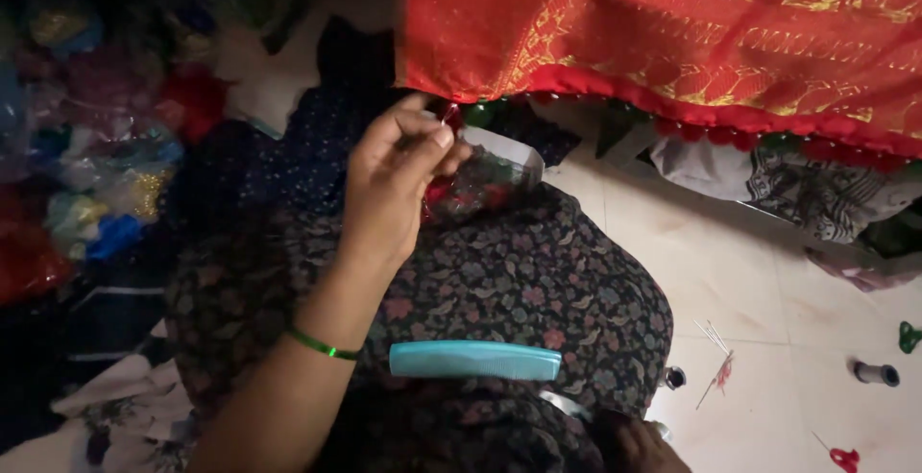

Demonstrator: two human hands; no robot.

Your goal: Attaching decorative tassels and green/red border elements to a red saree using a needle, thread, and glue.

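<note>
Red fabric with gold embroidery and pom-pom edging (672, 31): hangs above the lap. Left hand (394, 180) fingers pinched narrow on a fine needle, at the hem; best kept taut. Right hand (645, 446) low, grip unclear.

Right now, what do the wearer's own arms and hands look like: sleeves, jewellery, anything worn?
The left hand is bare, with no sleeve along the visible forearm. A thin shiny green bangle circles the left wrist; no ring shows on the fingers in view. The right hand shows only partly at the bottom edge, bare as far as can be seen, its wrist out of frame.
</note>
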